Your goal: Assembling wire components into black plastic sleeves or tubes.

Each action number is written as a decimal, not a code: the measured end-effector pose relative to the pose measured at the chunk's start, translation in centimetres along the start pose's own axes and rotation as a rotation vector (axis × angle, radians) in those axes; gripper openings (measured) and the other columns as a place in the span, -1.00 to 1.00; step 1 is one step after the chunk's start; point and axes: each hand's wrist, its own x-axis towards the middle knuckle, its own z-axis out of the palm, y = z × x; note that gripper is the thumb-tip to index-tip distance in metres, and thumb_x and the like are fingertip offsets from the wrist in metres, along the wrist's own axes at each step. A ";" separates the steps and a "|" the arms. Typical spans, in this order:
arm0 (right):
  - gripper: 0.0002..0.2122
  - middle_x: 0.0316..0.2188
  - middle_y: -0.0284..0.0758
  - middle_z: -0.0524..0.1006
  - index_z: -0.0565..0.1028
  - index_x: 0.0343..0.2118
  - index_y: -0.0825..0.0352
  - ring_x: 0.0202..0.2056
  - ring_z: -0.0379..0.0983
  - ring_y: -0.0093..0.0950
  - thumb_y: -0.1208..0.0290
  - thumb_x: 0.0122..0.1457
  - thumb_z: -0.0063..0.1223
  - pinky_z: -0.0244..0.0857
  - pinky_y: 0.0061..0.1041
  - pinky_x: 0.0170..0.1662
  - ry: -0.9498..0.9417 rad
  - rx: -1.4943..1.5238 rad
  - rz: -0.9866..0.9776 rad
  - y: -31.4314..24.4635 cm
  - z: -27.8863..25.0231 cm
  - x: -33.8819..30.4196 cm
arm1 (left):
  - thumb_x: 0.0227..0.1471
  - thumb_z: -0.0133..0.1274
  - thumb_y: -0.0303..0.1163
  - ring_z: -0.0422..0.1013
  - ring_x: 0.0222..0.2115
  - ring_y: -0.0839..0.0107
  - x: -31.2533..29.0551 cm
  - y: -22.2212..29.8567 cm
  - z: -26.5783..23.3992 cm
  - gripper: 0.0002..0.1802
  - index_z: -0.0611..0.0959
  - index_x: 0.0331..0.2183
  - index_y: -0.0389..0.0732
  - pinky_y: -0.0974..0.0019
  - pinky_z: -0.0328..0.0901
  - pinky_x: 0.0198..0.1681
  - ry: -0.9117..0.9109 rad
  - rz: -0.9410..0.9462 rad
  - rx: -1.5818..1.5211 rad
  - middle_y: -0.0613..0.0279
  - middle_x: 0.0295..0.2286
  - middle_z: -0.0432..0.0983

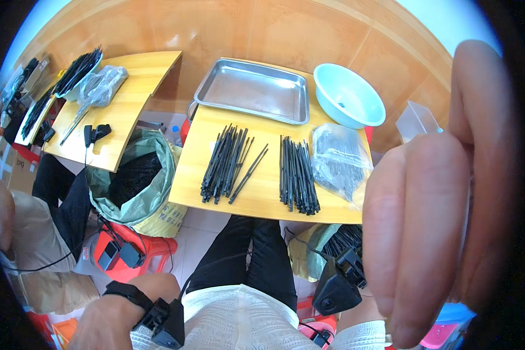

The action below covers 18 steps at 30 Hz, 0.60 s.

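My right hand (417,227) looms large and blurred at the right, close to the camera. Its fingers are bent and pressed together; whatever they hold, if anything, is hidden. My left hand (102,321) is low at the left, with a black strap on the wrist and its fingers out of sight. On the wooden table (256,201) before me lie two bundles of thin black sticks, a left bundle (223,166) with a few loose beside it, and a right bundle (297,175). A clear plastic bag (341,160) of similar sticks touches the right bundle's side.
A steel tray (250,90) and a light blue basin (350,96) stand at the table's back. A woven sack (131,192) with black contents stands left, near a red stool (137,256). At the far left a person (35,227) sits by a second table (140,73).
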 end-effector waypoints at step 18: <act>-0.44 -0.33 -0.18 0.37 0.08 0.02 0.48 -0.72 0.32 -0.69 0.58 -0.05 0.07 0.21 -0.83 -0.63 -0.025 0.095 0.000 -1.4 3.7 -2.4 | -0.27 -0.01 -0.53 0.35 -0.41 -0.08 -18.7 -11.3 -13.1 -0.89 0.46 -0.53 -0.29 0.00 0.27 -0.33 0.802 -1.617 1.915 -0.09 -0.47 0.36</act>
